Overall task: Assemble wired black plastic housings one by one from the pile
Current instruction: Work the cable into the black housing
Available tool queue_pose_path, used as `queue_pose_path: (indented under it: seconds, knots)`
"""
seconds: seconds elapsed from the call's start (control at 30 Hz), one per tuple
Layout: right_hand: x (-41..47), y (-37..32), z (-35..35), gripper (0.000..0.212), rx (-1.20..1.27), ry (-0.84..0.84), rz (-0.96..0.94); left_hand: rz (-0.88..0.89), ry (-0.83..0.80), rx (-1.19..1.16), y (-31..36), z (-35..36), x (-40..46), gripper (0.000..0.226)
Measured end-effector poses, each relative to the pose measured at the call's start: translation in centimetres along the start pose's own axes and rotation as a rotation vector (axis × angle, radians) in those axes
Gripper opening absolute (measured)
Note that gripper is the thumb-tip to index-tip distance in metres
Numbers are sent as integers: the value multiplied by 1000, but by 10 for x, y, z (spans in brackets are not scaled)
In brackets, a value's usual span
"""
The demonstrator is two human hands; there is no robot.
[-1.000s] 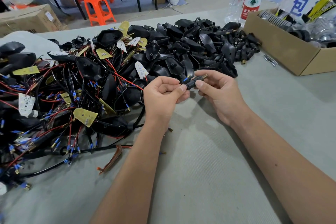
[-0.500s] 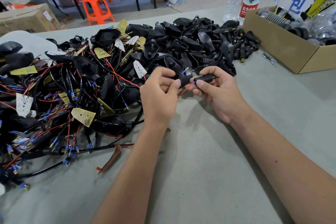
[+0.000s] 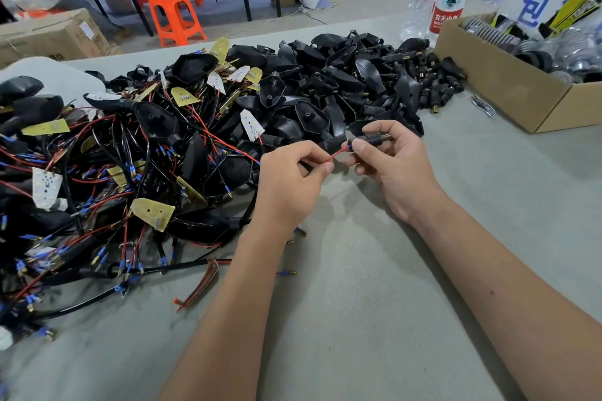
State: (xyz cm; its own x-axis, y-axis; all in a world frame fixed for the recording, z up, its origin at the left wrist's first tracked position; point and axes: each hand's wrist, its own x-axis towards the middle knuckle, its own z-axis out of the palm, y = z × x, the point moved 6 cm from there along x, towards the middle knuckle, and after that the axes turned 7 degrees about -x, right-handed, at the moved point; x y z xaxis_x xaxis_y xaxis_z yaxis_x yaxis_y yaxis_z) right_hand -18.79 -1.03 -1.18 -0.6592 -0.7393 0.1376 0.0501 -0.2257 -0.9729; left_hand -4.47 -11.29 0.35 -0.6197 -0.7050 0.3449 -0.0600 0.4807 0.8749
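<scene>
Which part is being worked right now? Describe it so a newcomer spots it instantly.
Start at the big pile of black housings on the grey table; at its near edge two hands meet. The right hand pinches a small black connector, the only one lifted off the table, with a red wire running to the left hand.

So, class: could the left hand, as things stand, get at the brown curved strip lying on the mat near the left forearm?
Probably not straight away. The left hand is pinching the red wire. The brown curved strip lies uncovered on the mat, so once the hand lets go, the way looks free.
</scene>
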Motion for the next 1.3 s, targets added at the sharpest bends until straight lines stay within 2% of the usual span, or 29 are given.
queue_pose_path:
  seconds: [0.23, 0.37, 0.57, 0.67, 0.77, 0.87, 1.03, 1.2, 1.3]
  knots:
    - [-1, 1, 9, 12, -254, -96, -58, 82, 98, 64, 5, 3, -1, 12]
    - [-1, 2, 9, 15, -283, -114, -78, 88, 84, 64, 6, 6, -2, 9]
    - [1, 7, 5, 21, -234, -72, -44, -40, 1, -53, -3, 2, 0, 25]
    - [1, 4, 7, 12, -268, -99, -67, -70, 44, -132, -1, -1, -2, 23]
    - [-1, 2, 10, 6, -291, -143, -64, -105, 99, -238, 1, -1, -5, 33]
    - [-1, 3, 12, 8, -277, -183, -37, -167, 144, -317, -2, -1, -7, 37]
    - [1, 4, 8, 5, -231, -109, -32, -254, 133, -503, -5, -2, -4, 20]
    - [2, 5, 5, 3, -152, -119, -16, -291, 141, -546, -7, 1, -6, 22]
    - [1, 5, 10, 22, -24, -190, 21, -298, 161, -541, -10, 0, -7, 26]
